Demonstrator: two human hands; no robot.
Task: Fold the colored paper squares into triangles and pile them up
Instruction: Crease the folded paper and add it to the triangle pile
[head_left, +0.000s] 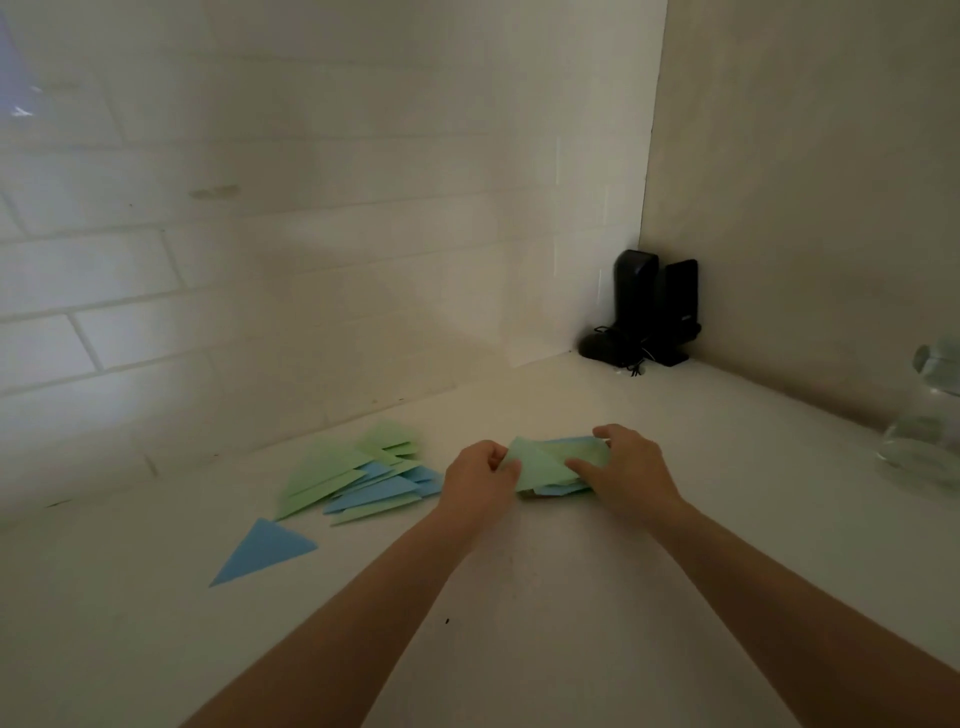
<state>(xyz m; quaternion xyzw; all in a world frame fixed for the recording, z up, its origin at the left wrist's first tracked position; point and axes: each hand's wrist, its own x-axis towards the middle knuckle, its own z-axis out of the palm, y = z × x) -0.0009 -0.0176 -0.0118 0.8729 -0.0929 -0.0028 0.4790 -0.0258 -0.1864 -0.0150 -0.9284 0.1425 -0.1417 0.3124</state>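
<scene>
A green sheet (540, 465) is gripped at its left corner by the left hand (480, 475), whose fingers are curled round the edge. Its right part is pressed down by the right hand (626, 475), fingers bent over the paper, thumb laid across it toward the middle. The sheet lies directly between the two hands, on top of a small stack (563, 488) of blue and green paper, with its long axis running left to right from one hand to the other. Whether the fold is already closed cannot be told; a diagonal crease seems to show.

The pile (358, 480) of finished triangles is spread just beside the left hand, on its outer side, so that hand is judged the nearer for setting the sheet down. One blue triangle (265, 551) lies apart, nearer the person. On the counter (519, 597), black devices (649, 312) stand in the corner and a glass jar (930, 415) at the right edge.
</scene>
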